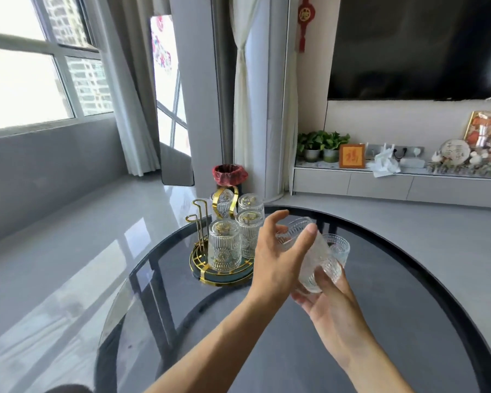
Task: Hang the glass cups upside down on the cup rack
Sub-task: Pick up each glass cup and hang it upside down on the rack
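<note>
A round gold cup rack [210, 275] stands on the dark glass table [380, 321], left of centre. Several ribbed glass cups [224, 248] hang upside down on its pegs; two gold pegs [200, 219] on the left side are bare. A tilted ribbed glass cup [313, 258] is held above the table between both hands. My right hand [328, 302] grips its lower end from below. My left hand [278, 259] curls around its upper end, thumb on the side. One more glass cup [339, 248] stands upright on the table just behind the held one.
The table's curved far edge [352, 219] runs behind the rack. A bin with a red liner [229, 174] stands on the grey floor beyond it. A low TV cabinet [394, 184] with plants and ornaments lines the right wall.
</note>
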Motion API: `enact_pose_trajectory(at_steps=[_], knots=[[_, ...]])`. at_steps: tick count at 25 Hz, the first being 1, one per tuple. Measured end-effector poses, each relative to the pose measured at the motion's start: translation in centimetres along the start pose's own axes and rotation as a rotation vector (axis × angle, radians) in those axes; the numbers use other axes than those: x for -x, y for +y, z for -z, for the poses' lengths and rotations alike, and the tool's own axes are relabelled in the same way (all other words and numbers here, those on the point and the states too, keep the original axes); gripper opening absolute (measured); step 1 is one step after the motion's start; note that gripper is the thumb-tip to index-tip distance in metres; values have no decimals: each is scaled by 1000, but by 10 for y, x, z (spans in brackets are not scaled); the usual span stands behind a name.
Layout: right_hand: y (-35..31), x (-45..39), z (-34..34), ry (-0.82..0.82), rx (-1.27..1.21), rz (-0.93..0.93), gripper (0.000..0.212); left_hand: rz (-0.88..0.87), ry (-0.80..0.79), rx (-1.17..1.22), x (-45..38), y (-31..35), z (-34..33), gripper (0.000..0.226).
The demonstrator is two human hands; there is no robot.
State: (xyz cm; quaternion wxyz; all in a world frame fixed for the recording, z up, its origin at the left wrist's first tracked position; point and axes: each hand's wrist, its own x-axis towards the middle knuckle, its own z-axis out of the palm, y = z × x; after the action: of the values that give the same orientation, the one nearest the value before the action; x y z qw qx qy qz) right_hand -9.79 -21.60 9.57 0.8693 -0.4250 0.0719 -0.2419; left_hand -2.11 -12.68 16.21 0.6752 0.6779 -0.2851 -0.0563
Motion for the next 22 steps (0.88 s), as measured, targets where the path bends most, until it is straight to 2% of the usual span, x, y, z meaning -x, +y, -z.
enact_pose_trajectory(at_steps=[2,4,6,8,10,14,18,22], knots=[[-3,-7,-17,59,-68,-16,62,5,-38,115,-9,-1,20,48],[-12,-21,-34,138,-117,-35,67,-53,-23,50,-19,-5,44,41],[-26,-38,-53,183,-127,-25,74,-238,52,-396,-37,-18,70,41],[-42,-58,-74,194,-88,6,78,-362,44,-900,-59,-34,93,58],[-56,-80,-98,172,12,37,79,-341,-9,-1089,-77,-49,110,74],[-72,-127,-148,110,407,65,58,-293,-112,-1031,-92,-75,121,88],[-50,-180,-191,121,889,170,76,-332,-115,-962,-94,-91,122,88],[-15,-215,-213,-10,1399,410,74,-423,-121,-979,-95,-98,128,87]])
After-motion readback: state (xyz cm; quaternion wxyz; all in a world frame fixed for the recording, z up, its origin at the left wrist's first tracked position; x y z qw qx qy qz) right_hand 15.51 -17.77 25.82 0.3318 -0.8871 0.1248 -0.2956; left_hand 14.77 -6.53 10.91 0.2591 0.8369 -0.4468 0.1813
